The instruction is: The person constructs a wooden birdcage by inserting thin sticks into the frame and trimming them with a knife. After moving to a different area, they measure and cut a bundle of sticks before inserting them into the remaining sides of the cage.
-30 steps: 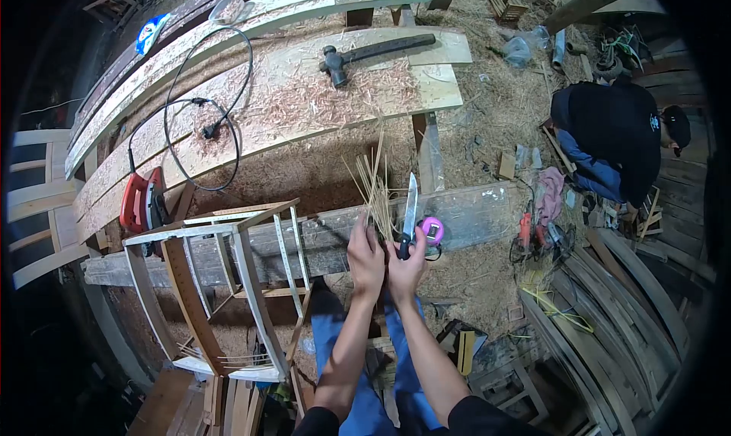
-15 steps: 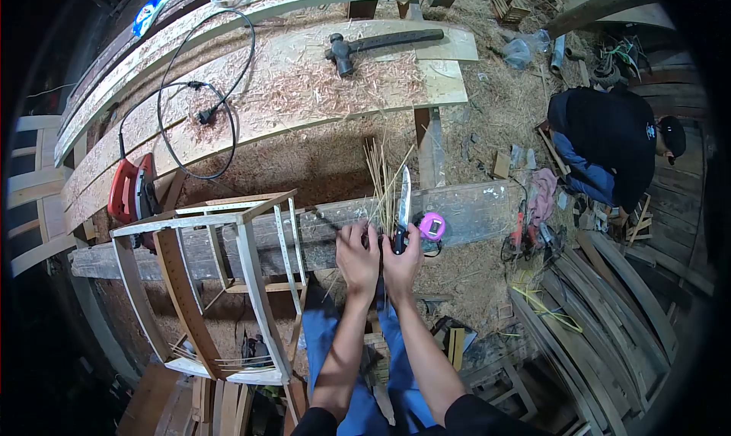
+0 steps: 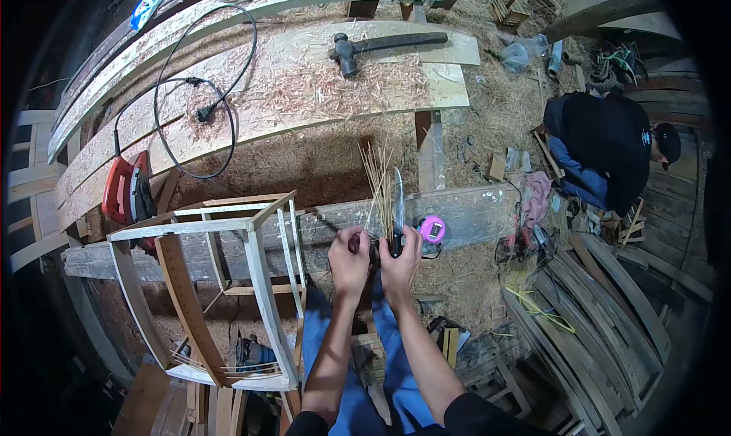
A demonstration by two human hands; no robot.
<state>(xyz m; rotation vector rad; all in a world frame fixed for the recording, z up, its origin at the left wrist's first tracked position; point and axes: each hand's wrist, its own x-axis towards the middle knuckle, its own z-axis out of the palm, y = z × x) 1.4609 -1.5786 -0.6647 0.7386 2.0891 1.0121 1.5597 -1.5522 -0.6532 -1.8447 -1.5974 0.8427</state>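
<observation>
My right hand is closed round the black handle of a knife, its blade pointing up and away from me. Beside the blade, a loose bundle of thin wooden sticks fans out over the plank's far edge, its lower ends close to both hands. My left hand is closed with curled fingers, and one thin stick seems to rise from its fingertips. A pink tape measure lies just right of my right hand on the weathered plank.
A slatted wooden frame stands at left, near a red power tool with a black cord. A hammer lies on shaving-covered boards. Another person crouches at right, beyond curved wooden pieces.
My left hand has drawn slightly left and away from the stick bundle, its fingers more curled. My right hand still holds the knife. The whole view has shifted a little.
</observation>
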